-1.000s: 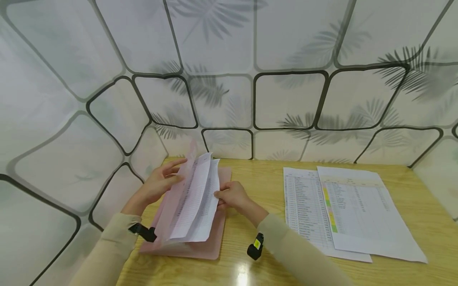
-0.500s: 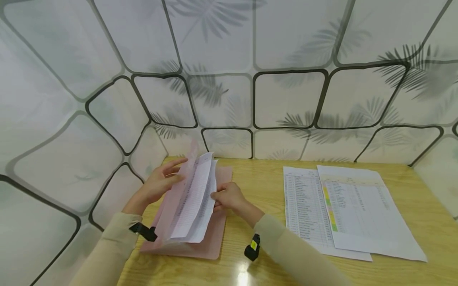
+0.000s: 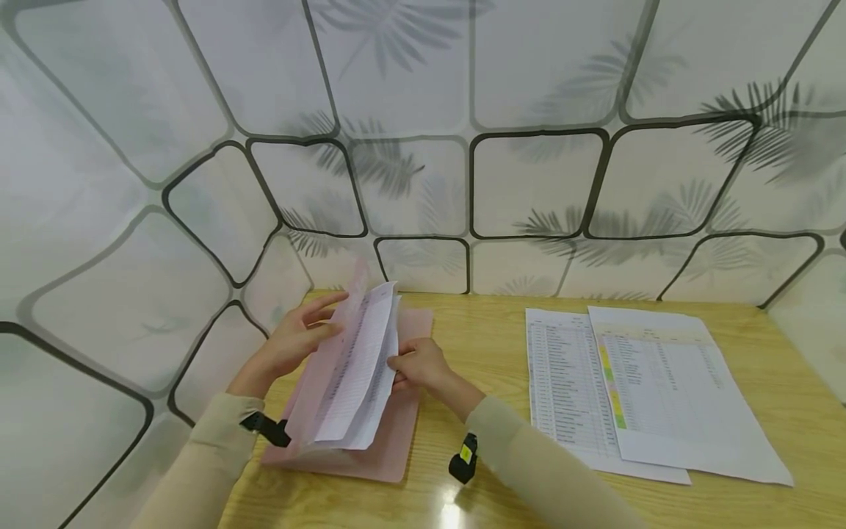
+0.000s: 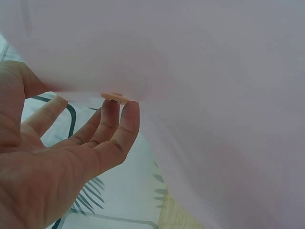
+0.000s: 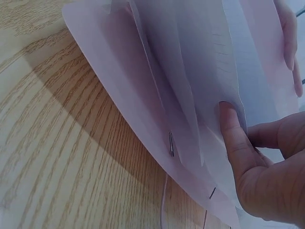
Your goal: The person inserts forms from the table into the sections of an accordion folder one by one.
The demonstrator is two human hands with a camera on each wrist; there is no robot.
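Observation:
A translucent pink document folder (image 3: 396,455) lies spread on the left part of the table, its cover raised. My left hand (image 3: 291,342) holds the edge of that cover between thumb and fingers; a small tan disc (image 4: 114,98) shows by the fingertips in the left wrist view. Inside the folder several printed sheets (image 3: 353,378) stand tilted. Their right edge is pinched by my right hand (image 3: 423,362), thumb and fingers on opposite faces in the right wrist view. Metal clasps (image 5: 171,143) and thin cords (image 5: 164,200) show along the folder's border there.
Two printed sheets lie overlapping on the right of the wooden table (image 3: 482,330): a plain list (image 3: 562,389) and one with coloured tabs along its left edge (image 3: 681,411). Patterned walls (image 3: 416,198) border the back and left.
My right hand has shifted slightly left, bringing the edge of the sheets closer to the raised cover. The left hand stays in place on the cover.

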